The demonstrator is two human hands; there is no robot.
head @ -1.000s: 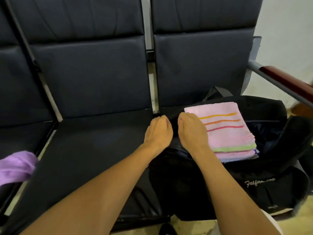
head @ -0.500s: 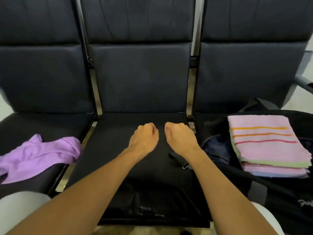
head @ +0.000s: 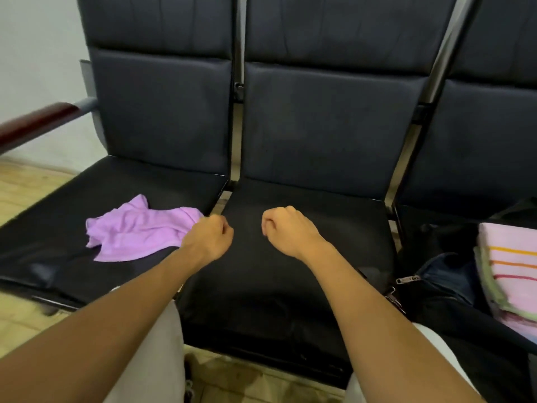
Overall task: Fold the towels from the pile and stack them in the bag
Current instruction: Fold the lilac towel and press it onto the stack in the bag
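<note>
the view is now swung left, away from the bag with its folded towels. both the left hand and right hand are curled and empty; the last purple towel, unfolded, is seen beside the left hand.

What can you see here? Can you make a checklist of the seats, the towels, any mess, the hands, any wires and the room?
Surface: row of dark padded seats; the middle one is bare.
Job's things: crumpled purple towel lies unfolded on the left seat; folded pink striped towels sit stacked in the black bag, which is unzipped.
Clutter: nothing seen.
Hands: left hand and right hand hover over the middle seat, fingers curled, holding nothing.
Cables: nothing seen.
Surroundings: white wall, wooden armrest, tan floor.
</note>
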